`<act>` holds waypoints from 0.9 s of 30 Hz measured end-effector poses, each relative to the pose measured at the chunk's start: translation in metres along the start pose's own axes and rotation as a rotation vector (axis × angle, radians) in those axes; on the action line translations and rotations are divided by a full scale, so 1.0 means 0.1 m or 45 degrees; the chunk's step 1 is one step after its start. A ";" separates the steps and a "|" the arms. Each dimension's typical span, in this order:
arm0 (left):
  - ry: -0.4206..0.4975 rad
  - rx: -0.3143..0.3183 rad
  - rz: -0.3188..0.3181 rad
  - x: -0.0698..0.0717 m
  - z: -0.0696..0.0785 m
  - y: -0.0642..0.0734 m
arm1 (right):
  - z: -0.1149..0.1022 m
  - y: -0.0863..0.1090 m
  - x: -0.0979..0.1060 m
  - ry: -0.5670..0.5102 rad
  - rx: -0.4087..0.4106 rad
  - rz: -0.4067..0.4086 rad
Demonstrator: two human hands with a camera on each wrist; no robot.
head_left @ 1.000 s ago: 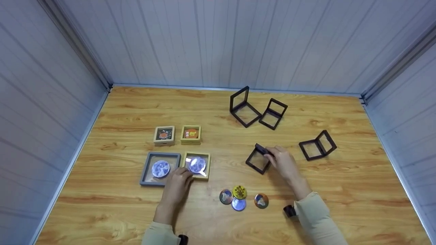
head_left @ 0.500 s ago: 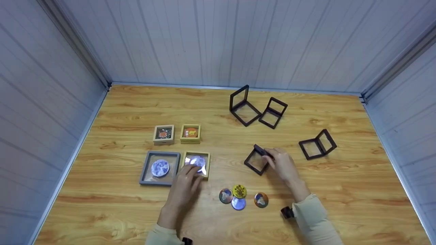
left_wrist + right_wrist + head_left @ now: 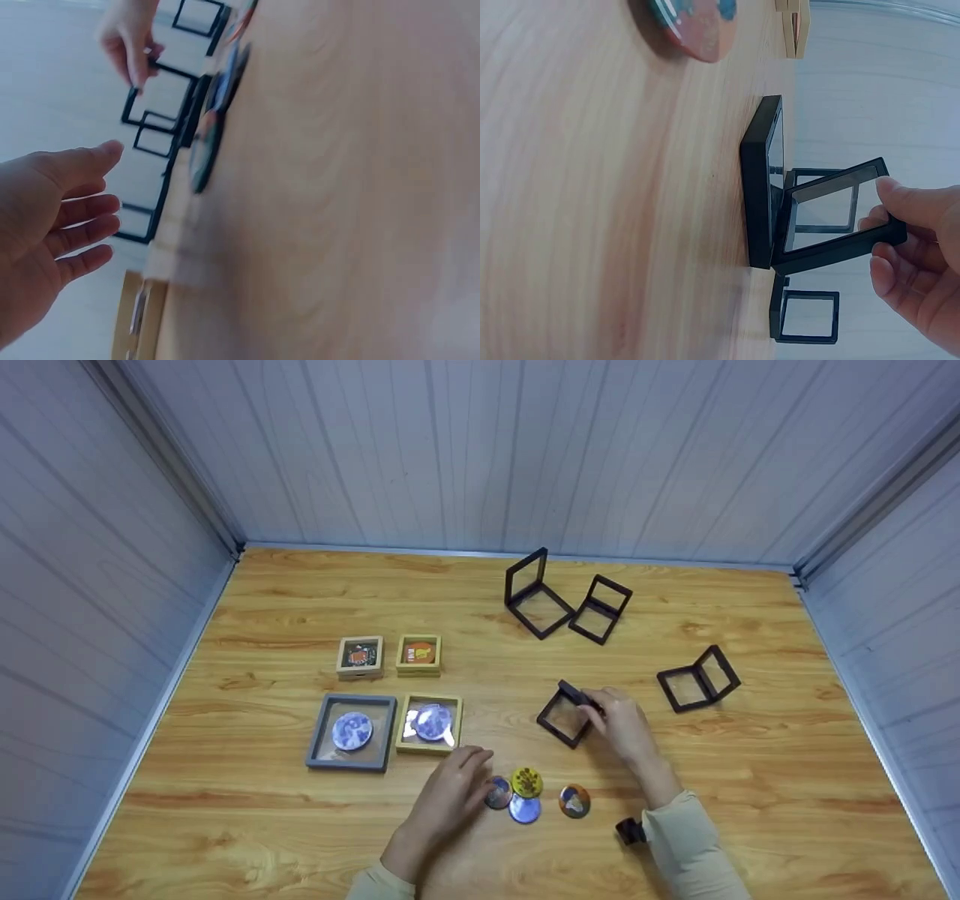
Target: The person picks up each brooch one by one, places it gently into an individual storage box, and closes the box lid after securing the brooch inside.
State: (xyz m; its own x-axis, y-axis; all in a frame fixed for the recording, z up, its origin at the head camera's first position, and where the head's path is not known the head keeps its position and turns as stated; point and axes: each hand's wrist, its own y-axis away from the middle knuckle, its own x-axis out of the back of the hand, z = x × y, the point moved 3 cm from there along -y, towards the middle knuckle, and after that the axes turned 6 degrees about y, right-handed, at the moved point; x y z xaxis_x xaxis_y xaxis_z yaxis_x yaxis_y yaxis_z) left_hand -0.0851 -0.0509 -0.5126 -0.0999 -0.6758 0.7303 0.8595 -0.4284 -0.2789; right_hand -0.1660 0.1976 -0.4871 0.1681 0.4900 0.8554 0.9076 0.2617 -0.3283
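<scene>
In the head view my right hand pinches the raised lid of a small black display frame. The right wrist view shows the thumb on one side of the lid's edge and curled fingers on the other; the frame's base lies on the table. My left hand, holding nothing, hovers with spread, slightly bent fingers beside a dark picture badge. Against that badge lie a yellow badge and a blue badge. An orange-rimmed badge sits apart to their right.
Left stand a grey frame and a yellow frame, each holding a blue-white disc. Behind them are a cream framed box and a yellow framed box. Unfolded black frames stand at the back and right.
My left hand has moved right, from the yellow frame to beside the badges. My right hand keeps its grip on the black frame, which has shifted very slightly.
</scene>
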 end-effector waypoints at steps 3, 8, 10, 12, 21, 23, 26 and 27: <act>0.010 0.008 -0.071 -0.09 0.01 0.01 | 0.00 0.00 0.01 -0.009 -0.021 -0.016; 0.008 0.014 -0.146 -0.18 0.01 0.04 | 0.00 0.01 0.00 -0.003 -0.004 -0.004; -0.012 0.013 -0.170 -0.21 0.00 0.05 | 0.00 0.01 0.00 0.004 0.015 0.013; -0.033 0.021 -0.199 -0.24 0.00 0.05 | -0.01 0.01 0.00 0.009 0.029 0.024; -0.083 0.063 -0.281 -0.29 -0.01 0.05 | 0.01 0.02 -0.01 -0.001 0.007 0.021; -0.084 0.062 -0.289 -0.30 0.00 0.04 | 0.01 0.01 -0.01 -0.010 -0.003 0.014; -0.084 0.047 -0.289 -0.30 0.00 0.04 | 0.01 0.01 -0.01 -0.029 -0.021 0.008; -0.083 0.041 -0.285 -0.30 0.01 0.04 | 0.01 0.01 -0.01 -0.035 -0.025 0.007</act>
State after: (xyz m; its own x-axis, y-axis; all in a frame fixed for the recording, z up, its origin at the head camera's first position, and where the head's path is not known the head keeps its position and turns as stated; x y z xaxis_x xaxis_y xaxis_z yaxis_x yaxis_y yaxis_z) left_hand -0.0785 -0.0316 -0.5351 -0.2580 -0.5254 0.8108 0.8353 -0.5430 -0.0861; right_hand -0.1655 0.1982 -0.4887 0.1629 0.5138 0.8423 0.9141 0.2428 -0.3249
